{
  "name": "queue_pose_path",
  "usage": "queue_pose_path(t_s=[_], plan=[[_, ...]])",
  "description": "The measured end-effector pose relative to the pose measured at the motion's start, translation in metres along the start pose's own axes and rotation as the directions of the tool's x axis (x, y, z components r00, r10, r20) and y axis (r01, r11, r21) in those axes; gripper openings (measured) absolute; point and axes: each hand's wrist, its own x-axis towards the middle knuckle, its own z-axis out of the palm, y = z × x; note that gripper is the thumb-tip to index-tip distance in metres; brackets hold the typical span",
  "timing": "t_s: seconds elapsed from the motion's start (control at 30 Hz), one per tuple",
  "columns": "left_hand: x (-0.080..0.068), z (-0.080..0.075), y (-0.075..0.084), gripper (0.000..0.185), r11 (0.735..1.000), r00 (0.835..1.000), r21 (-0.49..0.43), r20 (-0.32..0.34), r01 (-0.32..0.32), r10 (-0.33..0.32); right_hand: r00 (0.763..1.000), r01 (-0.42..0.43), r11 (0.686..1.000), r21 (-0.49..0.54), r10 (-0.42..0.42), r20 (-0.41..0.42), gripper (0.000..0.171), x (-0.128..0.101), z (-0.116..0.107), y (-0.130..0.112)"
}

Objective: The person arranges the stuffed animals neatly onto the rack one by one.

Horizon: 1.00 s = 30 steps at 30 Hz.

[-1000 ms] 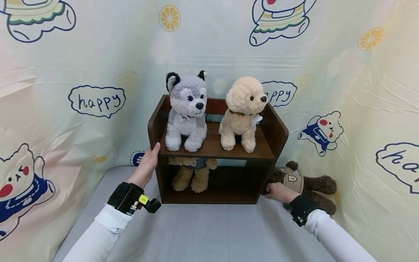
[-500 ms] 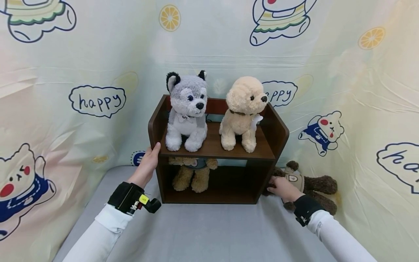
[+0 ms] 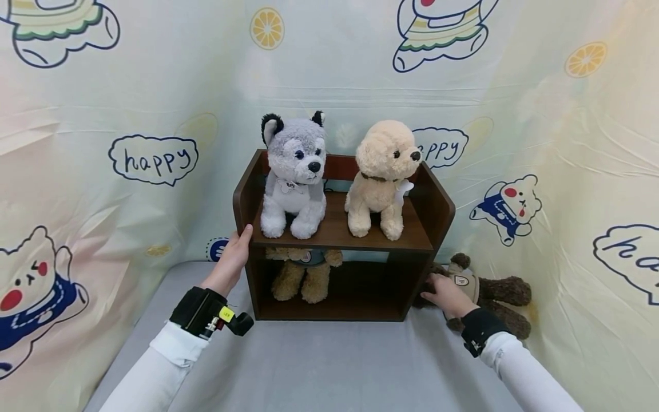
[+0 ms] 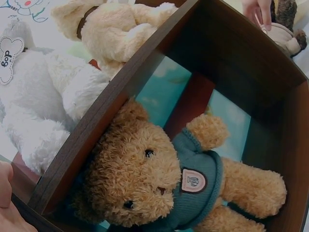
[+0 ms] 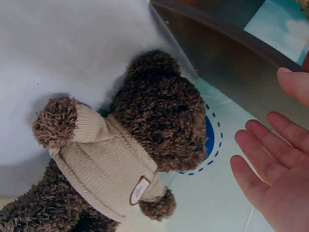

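Observation:
My left hand (image 3: 231, 260) rests against the outer left side of a dark wooden two-tier shelf (image 3: 337, 229), thumb up by the front edge; most of its fingers are hidden. My right hand (image 3: 447, 294) is just beyond the shelf's right side, fingers loosely extended and holding nothing in the right wrist view. Close by, a dark brown teddy bear (image 5: 159, 116) in a beige sweater lies on its back, apart from the visible fingers. A grey plush husky (image 3: 293, 171) and a cream plush dog (image 3: 386, 154) sit on the upper tier. A tan teddy bear (image 4: 135, 174) in a teal sweater sits below.
The shelf stands on a grey cloth surface (image 3: 329, 366). Behind it hangs a printed cloth backdrop (image 3: 340, 68), which also closes off both sides. The tan bear occupies the lower tier's left half, its head hidden by the upper board in the head view.
My right hand has risen slightly from the shelf's lower right corner, shifting a little right, then has stayed nearly still. The left hand, shelf and visible plush toys keep their places.

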Motion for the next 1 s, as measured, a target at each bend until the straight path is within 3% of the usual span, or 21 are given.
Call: queue_pose_path(t_s=[0.23, 0.6, 1.0], plan=[[0.001, 0.0, -0.002, 0.079, 1.0, 1.0, -0.003, 0.005, -0.003, 0.003, 1.0, -0.023, 1.0, -0.006, 0.023, -0.001, 0.037, -0.001, -0.001, 0.005], [0.001, 0.0, -0.002, 0.079, 1.0, 1.0, -0.003, -0.003, -0.002, 0.002, 0.994, -0.11, 0.987, -0.119, 0.109, -0.011, 0.068, 0.004, -0.003, 0.022], [0.001, 0.0, 0.001, 0.079, 1.0, 0.999, 0.004, -0.016, 0.029, -0.029, 0.988, -0.149, 0.989, -0.022, 0.148, -0.052, 0.08, 0.007, -0.006, 0.034]])
